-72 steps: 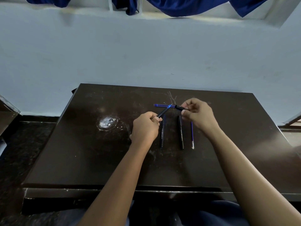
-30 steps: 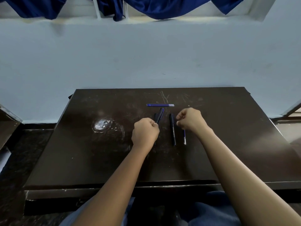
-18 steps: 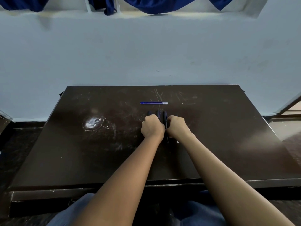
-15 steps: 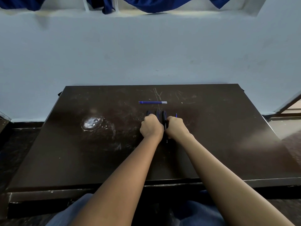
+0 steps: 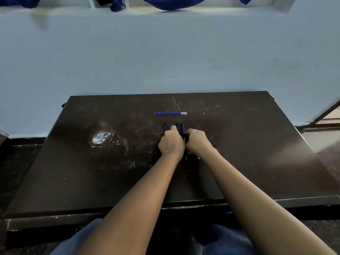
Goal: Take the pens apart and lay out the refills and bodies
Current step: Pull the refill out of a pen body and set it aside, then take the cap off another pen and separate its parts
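Two blue refills (image 5: 171, 113) lie side by side, crosswise, on the far middle of the dark table (image 5: 248, 144). Nearer me, several black pen bodies (image 5: 181, 127) lie pointing away, bunched together. My left hand (image 5: 171, 143) and my right hand (image 5: 197, 142) sit knuckle to knuckle over them, fingers curled down around the bunch. One black body (image 5: 165, 127) pokes out past the left hand's far side. The end of a blue refill (image 5: 197, 127) shows beyond the right hand. What lies under the hands is hidden.
A whitish scuffed patch (image 5: 100, 138) marks the table left of the hands. The pale blue wall (image 5: 165, 52) rises right behind the table's far edge. Blue cloth (image 5: 174, 2) hangs along the top. My knees are under the table's near edge.
A second ago my hands were apart, the left holding one pen body. They have closed in from both sides, pushing the bodies into one bunch. In the last half second almost nothing moved.
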Demonstrator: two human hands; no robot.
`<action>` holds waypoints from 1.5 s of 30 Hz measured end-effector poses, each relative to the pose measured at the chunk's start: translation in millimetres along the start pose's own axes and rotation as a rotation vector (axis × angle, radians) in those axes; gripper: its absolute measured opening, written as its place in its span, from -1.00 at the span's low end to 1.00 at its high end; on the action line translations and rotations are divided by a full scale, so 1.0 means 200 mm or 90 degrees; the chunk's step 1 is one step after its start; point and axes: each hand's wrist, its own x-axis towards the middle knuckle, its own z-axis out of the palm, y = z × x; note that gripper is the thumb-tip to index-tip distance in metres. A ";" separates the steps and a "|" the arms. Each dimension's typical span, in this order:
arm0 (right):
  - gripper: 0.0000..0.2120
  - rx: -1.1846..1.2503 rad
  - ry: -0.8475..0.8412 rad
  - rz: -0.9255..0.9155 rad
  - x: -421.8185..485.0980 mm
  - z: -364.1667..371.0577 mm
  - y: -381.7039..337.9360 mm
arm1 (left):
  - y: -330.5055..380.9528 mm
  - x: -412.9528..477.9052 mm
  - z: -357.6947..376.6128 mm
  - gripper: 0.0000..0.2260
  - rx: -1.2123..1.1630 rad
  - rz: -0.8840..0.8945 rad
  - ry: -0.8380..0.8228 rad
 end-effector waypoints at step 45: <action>-0.82 0.550 -0.279 -0.023 -0.17 -0.15 -0.34 | -0.23 -0.28 -0.44 -0.62 -0.041 0.058 0.125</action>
